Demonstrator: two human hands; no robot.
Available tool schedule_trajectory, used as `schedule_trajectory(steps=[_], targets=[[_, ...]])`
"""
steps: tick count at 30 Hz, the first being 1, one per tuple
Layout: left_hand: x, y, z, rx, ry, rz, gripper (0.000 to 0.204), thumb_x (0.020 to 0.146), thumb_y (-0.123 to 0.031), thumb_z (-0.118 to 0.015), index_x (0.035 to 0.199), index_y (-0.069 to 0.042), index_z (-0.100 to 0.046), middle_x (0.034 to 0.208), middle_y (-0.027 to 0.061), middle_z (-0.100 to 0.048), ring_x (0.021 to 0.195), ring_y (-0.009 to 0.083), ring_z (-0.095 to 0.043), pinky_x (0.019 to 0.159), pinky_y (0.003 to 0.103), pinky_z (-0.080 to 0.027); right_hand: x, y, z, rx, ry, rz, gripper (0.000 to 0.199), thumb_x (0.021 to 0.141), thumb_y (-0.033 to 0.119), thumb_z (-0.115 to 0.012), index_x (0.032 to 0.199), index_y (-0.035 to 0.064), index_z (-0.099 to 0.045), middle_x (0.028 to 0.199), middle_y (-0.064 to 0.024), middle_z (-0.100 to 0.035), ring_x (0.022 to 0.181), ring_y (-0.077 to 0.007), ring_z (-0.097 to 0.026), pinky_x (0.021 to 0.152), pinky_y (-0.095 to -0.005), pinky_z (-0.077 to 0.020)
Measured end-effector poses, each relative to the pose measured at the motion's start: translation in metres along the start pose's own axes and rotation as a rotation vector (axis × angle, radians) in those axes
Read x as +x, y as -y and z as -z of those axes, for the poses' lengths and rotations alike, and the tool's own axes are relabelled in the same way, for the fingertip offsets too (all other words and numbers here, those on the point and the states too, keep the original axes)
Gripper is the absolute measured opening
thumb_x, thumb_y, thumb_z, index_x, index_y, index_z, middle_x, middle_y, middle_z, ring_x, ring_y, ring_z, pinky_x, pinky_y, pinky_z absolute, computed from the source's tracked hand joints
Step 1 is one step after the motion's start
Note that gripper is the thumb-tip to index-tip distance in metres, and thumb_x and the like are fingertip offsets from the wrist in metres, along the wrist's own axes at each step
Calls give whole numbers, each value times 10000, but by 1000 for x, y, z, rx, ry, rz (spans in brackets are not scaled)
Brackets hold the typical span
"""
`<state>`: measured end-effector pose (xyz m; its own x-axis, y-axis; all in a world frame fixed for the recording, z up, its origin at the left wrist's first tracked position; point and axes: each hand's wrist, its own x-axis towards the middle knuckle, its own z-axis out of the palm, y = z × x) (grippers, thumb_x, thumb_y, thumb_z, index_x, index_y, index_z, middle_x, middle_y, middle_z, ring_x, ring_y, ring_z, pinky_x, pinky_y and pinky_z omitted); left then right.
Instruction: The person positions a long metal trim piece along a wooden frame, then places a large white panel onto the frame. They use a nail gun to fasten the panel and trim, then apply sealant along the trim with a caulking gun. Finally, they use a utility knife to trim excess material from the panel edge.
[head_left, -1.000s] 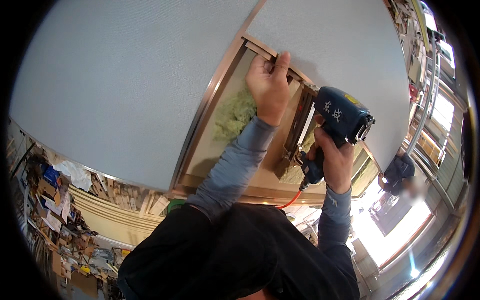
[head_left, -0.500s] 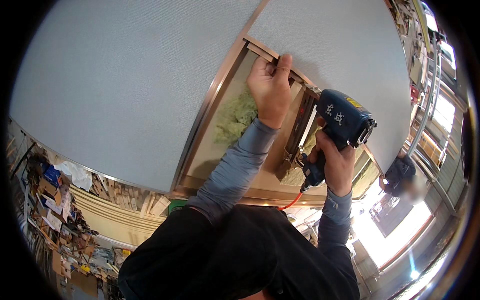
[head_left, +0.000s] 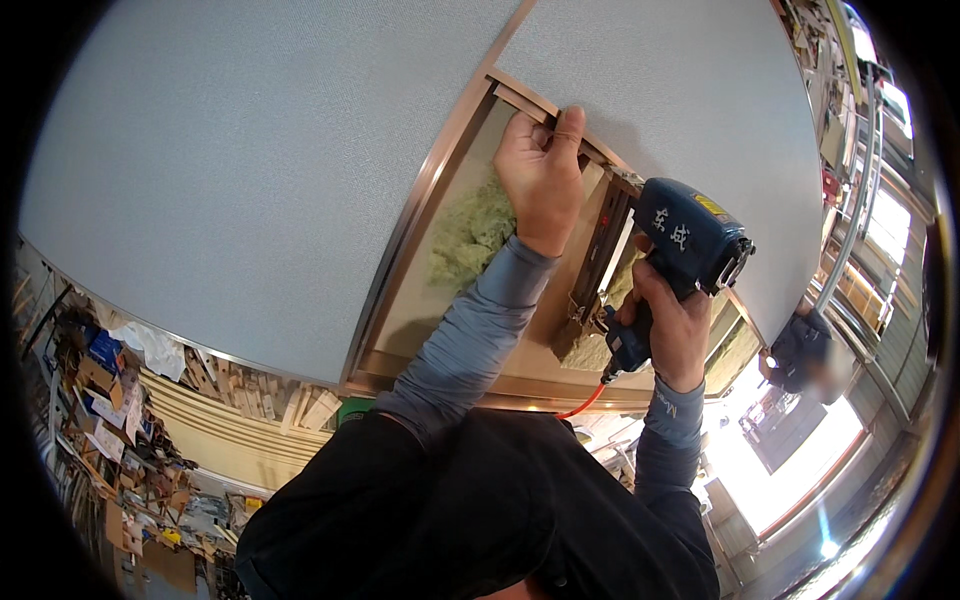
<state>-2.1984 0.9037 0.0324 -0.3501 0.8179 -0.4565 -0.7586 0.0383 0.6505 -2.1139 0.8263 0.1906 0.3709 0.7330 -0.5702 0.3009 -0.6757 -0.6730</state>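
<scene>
My left hand [head_left: 540, 190] is pinching the copper-coloured metal strip [head_left: 527, 93] edging a flat grey panel [head_left: 690, 100], my right hand [head_left: 675, 325] gripping a dark-blue pistol-shaped nailer [head_left: 690, 230] alongside, fluffy yellow insulation [head_left: 470, 235] to their left lying uncovered.

We are looking from the person's head, through the left one of two wide fisheye cameras worn side by side, and we are facing downward past black clothing [head_left: 440, 490] that is filling the lower middle. We are viewing the left hand [head_left: 545, 190] and the right hand [head_left: 675, 335] from near, around the centre. We are seeing everything upright and unmirrored, the person's left lying on our left. Toward the rim we are getting bent lines: the large grey panel [head_left: 250, 190] is bowing along its lower edge, and the bright doorway [head_left: 790, 440] is tilting, well beyond the hands.
</scene>
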Motion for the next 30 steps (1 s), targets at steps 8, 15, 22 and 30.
schedule_trajectory(steps=[8,15,22,30], targets=[[-1,1,0,95,-29,-20,217,956,-112,-769,848,-55,-590,755,-60,-555,679,16,-429,589,209,-364,3,-7,7,107,34,-40,284,947,47,-693,1220,4,-627,940,-38,-675,580,-104,-605,516,-250,-492],[-2,-3,0,30,-22,21,234,953,-122,-777,834,-69,-582,740,-83,-514,675,9,-397,585,208,-340,0,-1,3,38,12,-35,277,950,113,-678,1192,-18,-658,738,-29,-611,547,-134,-604,539,-274,-497],[-2,0,-2,40,-19,12,273,947,-130,-786,810,-84,-554,738,-88,-491,676,12,-383,583,206,-330,-5,-5,-6,52,-45,25,235,954,132,-689,1138,-12,-663,723,-26,-613,538,-127,-601,534,-283,-501],[1,-2,0,90,-33,-3,234,949,-135,-784,850,-59,-587,794,-63,-553,724,33,-463,629,206,-391,-2,-10,-2,95,-3,-23,265,951,52,-682,1204,0,-618,924,-35,-671,618,-98,-622,549,-241,-511]])
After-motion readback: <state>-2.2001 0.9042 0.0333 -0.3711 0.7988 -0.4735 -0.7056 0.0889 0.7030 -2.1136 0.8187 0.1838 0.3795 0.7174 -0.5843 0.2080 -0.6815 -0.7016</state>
